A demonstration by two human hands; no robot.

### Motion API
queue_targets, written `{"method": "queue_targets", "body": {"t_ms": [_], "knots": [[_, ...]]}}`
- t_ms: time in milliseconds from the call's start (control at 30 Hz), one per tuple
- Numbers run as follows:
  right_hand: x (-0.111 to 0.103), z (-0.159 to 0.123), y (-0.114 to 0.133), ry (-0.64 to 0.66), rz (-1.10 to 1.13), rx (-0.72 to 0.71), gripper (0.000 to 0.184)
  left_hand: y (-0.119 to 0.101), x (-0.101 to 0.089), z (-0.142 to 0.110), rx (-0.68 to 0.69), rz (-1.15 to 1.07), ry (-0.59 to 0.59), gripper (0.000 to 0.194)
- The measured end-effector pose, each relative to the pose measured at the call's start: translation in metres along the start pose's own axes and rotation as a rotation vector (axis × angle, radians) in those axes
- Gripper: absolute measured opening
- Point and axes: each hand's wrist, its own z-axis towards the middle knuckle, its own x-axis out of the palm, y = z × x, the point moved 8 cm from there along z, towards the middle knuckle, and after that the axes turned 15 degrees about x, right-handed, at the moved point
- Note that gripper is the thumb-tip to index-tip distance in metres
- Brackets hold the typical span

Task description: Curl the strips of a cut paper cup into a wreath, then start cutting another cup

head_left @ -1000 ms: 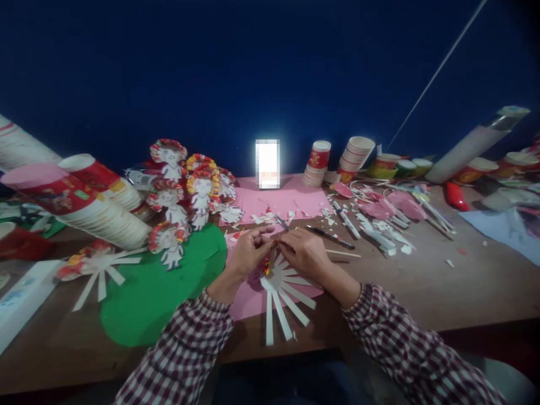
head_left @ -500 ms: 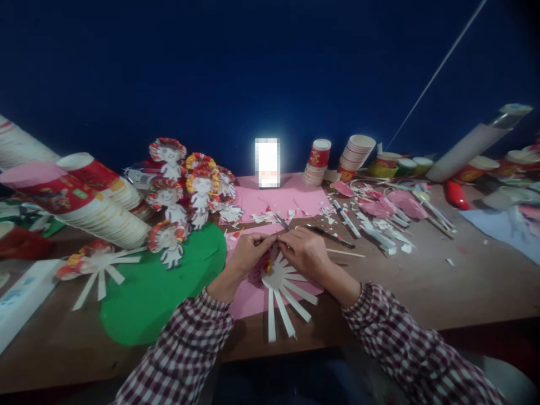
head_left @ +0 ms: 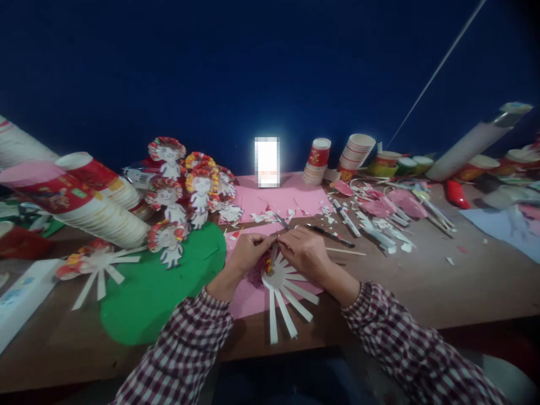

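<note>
A paper cup cut into strips (head_left: pixel 276 279) is splayed out below my hands, its white strips fanning toward the table's front edge. My left hand (head_left: pixel 248 253) pinches a strip of it from the left, thumb and fingertips together. From the other side my right hand (head_left: pixel 304 248) closes on the same strip, fingertips almost touching those of the left. Some red and yellow curled strips show by the cup's left side, partly covered by the left hand. Pink paper (head_left: pixel 248 301) lies beneath.
Left of me are a green sheet (head_left: pixel 164 304), paper dolls with curled rims (head_left: pixel 202 191), another cut cup (head_left: pixel 99 261) and leaning cup stacks (head_left: pixel 105 214). A lit phone (head_left: pixel 267 162) stands behind. A craft knife (head_left: pixel 331 235), a pen (head_left: pixel 346 219) and paper scraps lie right.
Both hands keep their pinch at the same place. The strips of the cut cup have shifted very slightly to the right.
</note>
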Motion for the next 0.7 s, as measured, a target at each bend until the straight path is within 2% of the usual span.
{"method": "queue_targets", "body": {"t_ms": [300, 700], "knots": [[0.0016, 0.0016, -0.0026, 0.013, 0.035, 0.045, 0.014, -0.0001, -0.0016, -0.0001, 0.021, 0.026, -0.020, 0.032], [0.0029, 0.0035, -0.0042, 0.049, 0.099, 0.072, 0.013, 0.0041, -0.0029, 0.0008, 0.065, -0.064, -0.043, 0.023]]}}
